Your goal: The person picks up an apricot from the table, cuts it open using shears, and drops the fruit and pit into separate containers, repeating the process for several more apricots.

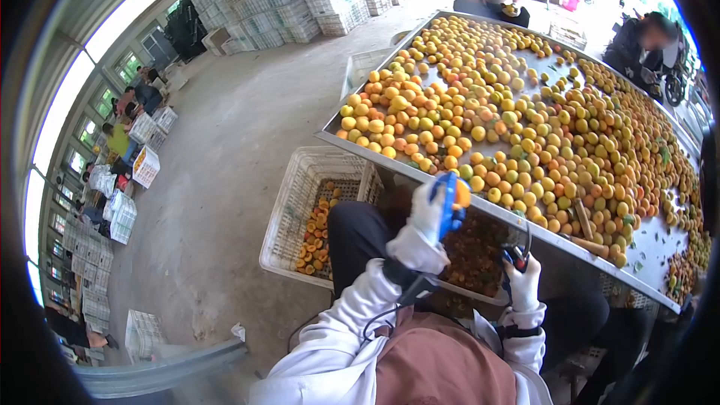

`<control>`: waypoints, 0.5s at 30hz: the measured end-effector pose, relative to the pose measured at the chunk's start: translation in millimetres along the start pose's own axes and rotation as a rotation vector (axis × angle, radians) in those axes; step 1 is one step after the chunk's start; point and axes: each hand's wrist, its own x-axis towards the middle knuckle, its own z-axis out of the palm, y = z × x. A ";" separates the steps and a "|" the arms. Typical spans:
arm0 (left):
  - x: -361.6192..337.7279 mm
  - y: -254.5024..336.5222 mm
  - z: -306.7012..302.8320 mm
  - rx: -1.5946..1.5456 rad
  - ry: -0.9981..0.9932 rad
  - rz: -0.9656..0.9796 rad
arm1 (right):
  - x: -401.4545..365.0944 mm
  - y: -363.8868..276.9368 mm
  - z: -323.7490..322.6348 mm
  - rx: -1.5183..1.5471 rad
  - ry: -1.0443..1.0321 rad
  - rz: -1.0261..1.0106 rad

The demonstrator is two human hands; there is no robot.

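Note:
My left hand [429,214], in a white glove with blue on the finger side, is closed around an apricot [462,195] just off the table's near edge. Orange skin shows past the blue fingers. Lower and to the right, my right hand [524,282], also in a white glove, grips a small tool [516,257] with a black and red body. A thin curved metal piece rises beside it, close to the table edge. Many whole apricots [480,135] cover the metal table [645,251] in front of me.
At my left, a white plastic crate [281,217] holds halved apricots [315,232]. Under the table edge sits a container of dark reddish-brown bits [476,255]. Wooden sticks [583,219] lie among the fruit. People sit across the table; stacked crates [277,0] stand behind.

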 end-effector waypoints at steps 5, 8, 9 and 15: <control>26.7 94.1 -129.0 0.912 0.133 0.406 | 11.0 16.9 -0.9 -0.387 -0.012 -0.101; 52.1 124.7 -183.0 2.041 0.219 0.567 | 22.8 26.2 5.5 -0.437 0.008 -0.094; 69.9 123.0 -189.6 2.047 0.220 0.561 | 25.9 32.8 8.4 -0.434 0.001 -0.092; 202.0 85.2 -186.3 2.085 0.044 0.260 | 32.0 32.4 25.0 -0.407 -0.025 -0.121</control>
